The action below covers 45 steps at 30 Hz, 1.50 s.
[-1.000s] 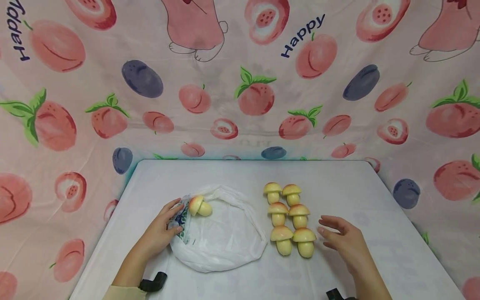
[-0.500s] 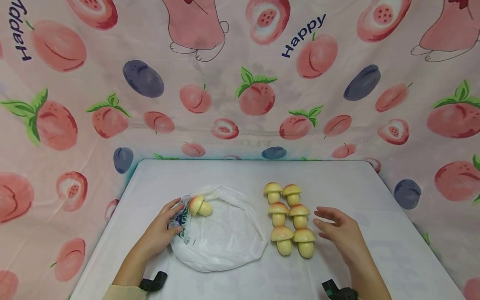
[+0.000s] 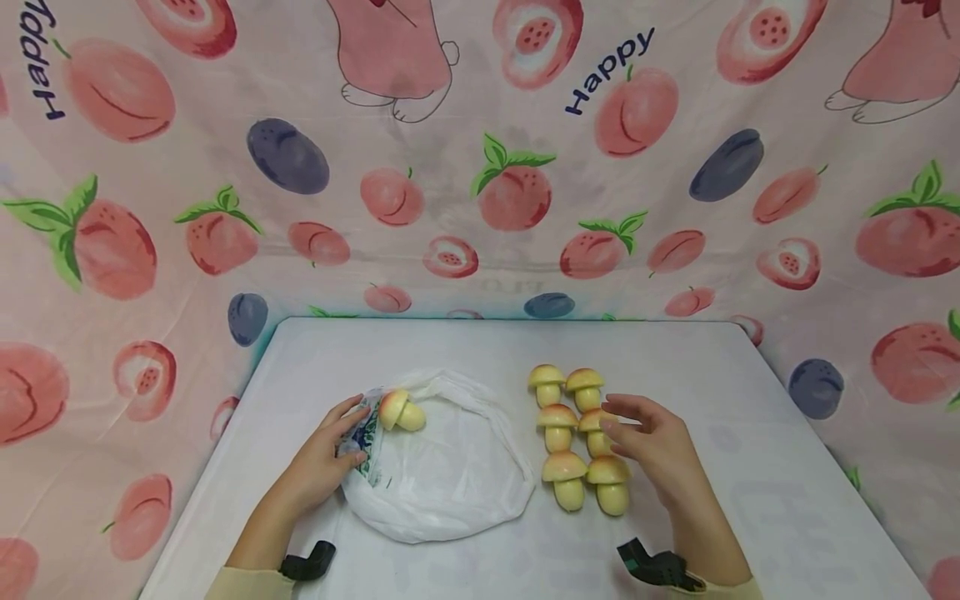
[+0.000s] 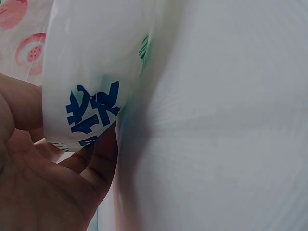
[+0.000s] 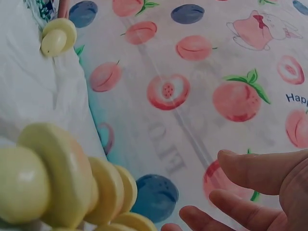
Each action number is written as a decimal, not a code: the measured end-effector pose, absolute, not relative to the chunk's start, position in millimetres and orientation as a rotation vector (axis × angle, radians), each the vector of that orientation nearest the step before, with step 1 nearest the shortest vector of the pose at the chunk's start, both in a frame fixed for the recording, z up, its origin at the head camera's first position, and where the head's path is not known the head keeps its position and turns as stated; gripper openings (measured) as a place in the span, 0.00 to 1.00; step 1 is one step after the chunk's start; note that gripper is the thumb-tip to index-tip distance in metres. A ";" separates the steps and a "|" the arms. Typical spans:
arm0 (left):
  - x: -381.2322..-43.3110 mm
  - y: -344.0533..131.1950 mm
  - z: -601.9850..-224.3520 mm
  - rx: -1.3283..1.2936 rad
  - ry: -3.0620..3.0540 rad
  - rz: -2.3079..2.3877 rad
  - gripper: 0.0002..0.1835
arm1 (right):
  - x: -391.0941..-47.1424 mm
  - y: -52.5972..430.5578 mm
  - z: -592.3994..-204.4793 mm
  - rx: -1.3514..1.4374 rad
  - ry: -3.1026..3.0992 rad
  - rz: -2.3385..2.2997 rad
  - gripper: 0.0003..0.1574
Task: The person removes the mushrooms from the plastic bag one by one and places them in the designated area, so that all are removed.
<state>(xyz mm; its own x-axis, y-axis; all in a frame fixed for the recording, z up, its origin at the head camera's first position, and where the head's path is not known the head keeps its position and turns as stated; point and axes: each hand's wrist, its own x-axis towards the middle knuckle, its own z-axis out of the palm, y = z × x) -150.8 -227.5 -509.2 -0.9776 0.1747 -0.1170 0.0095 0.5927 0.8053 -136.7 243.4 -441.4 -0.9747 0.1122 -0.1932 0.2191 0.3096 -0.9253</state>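
A white plastic bag [image 3: 450, 492] with blue and green print lies with its mouth spread wide on the table. My left hand [image 3: 322, 458] holds its left rim; in the left wrist view the thumb and fingers are on either side of the printed plastic [image 4: 91, 72]. One toy mushroom [image 3: 402, 412] with a yellow-orange cap lies in the bag near that hand. Right of the bag, several more mushrooms [image 3: 564, 479] stand in two columns. My right hand [image 3: 660, 446] hovers at the right column, fingers apart and holding nothing, its fingertips overlapping the middle mushroom [image 3: 595, 421].
The white table [image 3: 757, 500] ends at a back edge against a hanging cloth [image 3: 525, 192] printed with peaches and strawberries. Black wrist mounts [image 3: 308, 561] sit on both forearms.
My right hand has moved left and a little away from me, from beside the mushrooms to over the right column. The left hand, the bag and the mushrooms stay put.
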 end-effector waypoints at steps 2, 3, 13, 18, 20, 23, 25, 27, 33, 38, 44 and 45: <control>-150.9 -227.4 -509.4 0.155 2.635 1.332 0.39 | -139.4 237.6 -440.5 0.297 2.457 -1.781 0.35; -151.1 -227.4 -509.7 0.155 2.636 1.333 0.39 | -140.7 234.6 -440.2 0.288 2.454 -1.784 0.34; -150.0 -227.5 -510.0 0.135 2.636 1.317 0.39 | -149.8 203.2 -438.7 0.123 2.395 -1.848 0.30; -150.2 -227.9 -510.6 0.126 2.630 1.311 0.39 | -154.1 187.7 -439.7 0.082 2.378 -1.861 0.30; -150.3 -228.1 -511.1 0.126 2.631 1.307 0.39 | -155.8 181.0 -440.0 0.078 2.378 -1.857 0.29; -150.4 -228.3 -511.4 0.122 2.631 1.306 0.39 | -159.5 170.9 -440.5 0.085 2.354 -1.872 0.27; -150.4 -228.4 -511.6 0.122 2.633 1.304 0.39 | -161.5 164.3 -440.9 0.079 2.338 -1.886 0.26; -150.6 -228.5 -511.9 0.123 2.632 1.307 0.39 | -163.3 158.0 -440.8 0.071 2.321 -1.904 0.25; -150.9 -228.2 -512.5 0.150 2.627 1.345 0.39 | -169.4 142.7 -442.4 0.013 2.321 -1.896 0.25; -150.9 -227.6 -512.6 0.167 2.628 1.358 0.39 | -173.6 131.9 -445.6 -0.010 2.323 -1.880 0.25; -151.4 -227.2 -513.6 0.170 2.630 1.358 0.39 | -176.7 119.3 -451.0 -0.001 2.264 -1.892 0.24; -151.4 -227.1 -513.6 0.172 2.630 1.356 0.39 | -177.0 117.4 -451.7 -0.002 2.248 -1.898 0.24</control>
<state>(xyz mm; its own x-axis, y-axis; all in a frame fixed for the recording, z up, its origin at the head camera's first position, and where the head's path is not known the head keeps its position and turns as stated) -151.4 -227.1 -513.6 -0.9776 0.1831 -0.1038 0.0217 0.5782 0.8156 -177.0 117.4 -451.7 -0.9802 -0.1289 -0.1506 0.1268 0.1761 -0.9762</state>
